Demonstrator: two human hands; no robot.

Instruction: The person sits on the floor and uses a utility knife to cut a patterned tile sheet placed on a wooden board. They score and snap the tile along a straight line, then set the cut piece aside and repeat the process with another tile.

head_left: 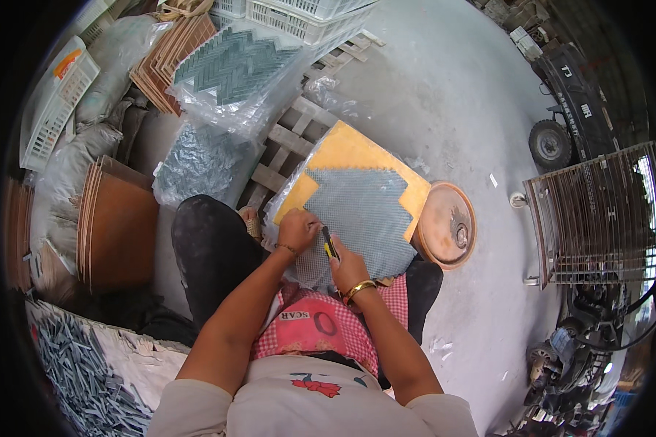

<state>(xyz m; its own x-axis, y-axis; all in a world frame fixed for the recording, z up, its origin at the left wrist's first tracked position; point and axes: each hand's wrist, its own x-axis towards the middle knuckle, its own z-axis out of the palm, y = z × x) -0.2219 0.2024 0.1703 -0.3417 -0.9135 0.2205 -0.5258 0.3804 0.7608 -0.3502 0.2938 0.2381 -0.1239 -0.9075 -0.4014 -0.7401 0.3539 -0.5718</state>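
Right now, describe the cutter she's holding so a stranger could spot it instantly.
Start at the orange board with the grey mesh sheet on it. At the sheet's near edge, the right hand grips a small utility knife, the only yellow-and-black thing there.

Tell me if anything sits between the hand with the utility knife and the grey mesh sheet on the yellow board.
Nothing visible does. The right hand holds a yellow utility knife directly over the grey mesh sheet, and the left hand presses on the sheet's left edge beside it. The sheet lies bare on the yellow board.
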